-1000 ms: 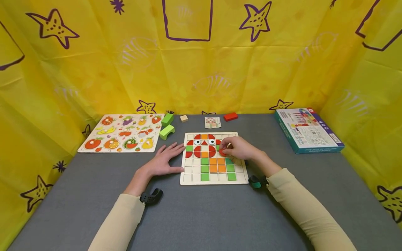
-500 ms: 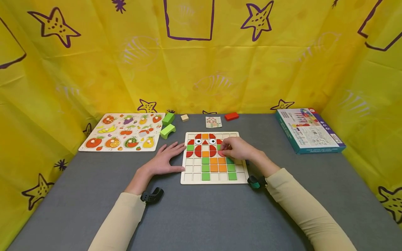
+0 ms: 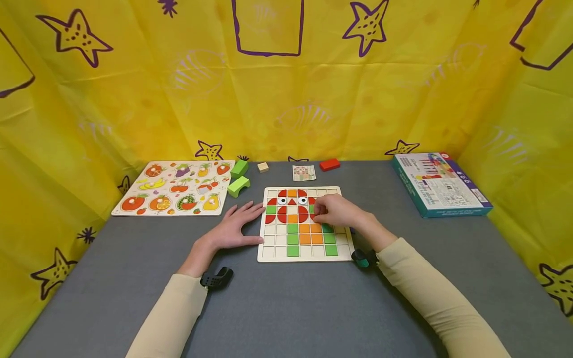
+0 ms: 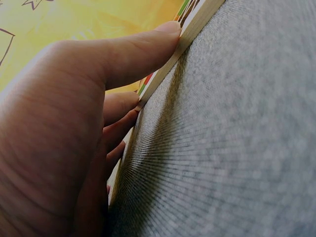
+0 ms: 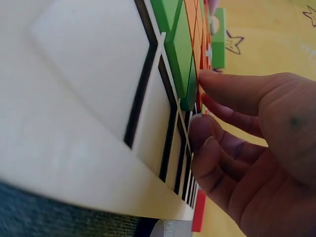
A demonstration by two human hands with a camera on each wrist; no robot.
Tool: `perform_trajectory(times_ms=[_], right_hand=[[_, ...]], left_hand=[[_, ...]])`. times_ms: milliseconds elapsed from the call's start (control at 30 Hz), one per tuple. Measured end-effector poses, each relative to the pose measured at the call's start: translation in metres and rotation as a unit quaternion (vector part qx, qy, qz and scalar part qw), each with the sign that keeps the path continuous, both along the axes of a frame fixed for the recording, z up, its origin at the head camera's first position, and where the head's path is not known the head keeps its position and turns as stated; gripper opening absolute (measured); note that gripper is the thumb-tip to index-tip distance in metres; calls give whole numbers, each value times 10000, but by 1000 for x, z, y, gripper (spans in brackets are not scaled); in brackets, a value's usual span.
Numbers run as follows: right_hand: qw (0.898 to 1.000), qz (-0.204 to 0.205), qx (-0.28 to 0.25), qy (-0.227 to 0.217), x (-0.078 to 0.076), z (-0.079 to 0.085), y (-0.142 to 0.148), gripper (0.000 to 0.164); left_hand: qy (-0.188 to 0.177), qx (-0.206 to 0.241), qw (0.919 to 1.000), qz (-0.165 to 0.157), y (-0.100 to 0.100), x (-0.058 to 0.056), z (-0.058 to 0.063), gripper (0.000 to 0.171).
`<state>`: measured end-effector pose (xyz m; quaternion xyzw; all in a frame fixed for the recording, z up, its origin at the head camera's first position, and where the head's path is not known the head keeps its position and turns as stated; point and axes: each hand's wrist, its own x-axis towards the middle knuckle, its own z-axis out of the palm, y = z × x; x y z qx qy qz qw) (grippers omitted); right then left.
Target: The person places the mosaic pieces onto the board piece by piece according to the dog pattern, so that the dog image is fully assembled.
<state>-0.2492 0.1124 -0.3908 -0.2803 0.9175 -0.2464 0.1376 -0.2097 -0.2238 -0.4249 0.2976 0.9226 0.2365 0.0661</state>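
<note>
A white grid board [image 3: 268,253] carries red, green and orange tiles and two round eye tiles that form a figure. My left hand [image 3: 235,231] lies spread at its left side, fingers straight; in the left wrist view the thumb and fingertips touch the board's edge [image 4: 197,27]. On the right part of the board, my right hand [image 3: 341,211] pinches a red tile [image 3: 312,218] down at a grid cell, mostly covered by the fingers. In the right wrist view, the thumb and fingers meet just beyond the green tiles [image 5: 180,64], and the red tile is hardly visible.
Behind the board lie a small picture card [image 3: 304,173], a red block [image 3: 330,164] and a small wooden block [image 3: 262,167]. Two green blocks [image 3: 239,186] stand beside a fruit puzzle board [image 3: 167,199] at left. A teal box [image 3: 447,186] lies at right.
The red tile in my right hand has gone from tilted and plainly visible to lower and mostly covered by the fingers. My left hand has stayed at the board's edge.
</note>
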Motion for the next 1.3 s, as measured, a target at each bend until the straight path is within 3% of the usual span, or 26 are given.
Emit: perform_trajectory(times_ms=[300, 733, 1000, 1300], right_hand=[[9996, 44, -277, -7, 3, 3, 10, 13], [9989, -236, -416, 33, 19, 8, 60, 11], [9997, -193, -168, -50, 30, 7, 89, 7], [9999, 0, -81, -74, 36, 1, 98, 8]], left_hand=[[-32, -5, 10000, 17, 0, 1, 0, 91], [-69, -52, 10000, 42, 1, 0, -1, 93], [-100, -111, 9999, 62, 0, 0, 0, 94], [-138, -83, 9999, 38, 1, -1, 0, 94]])
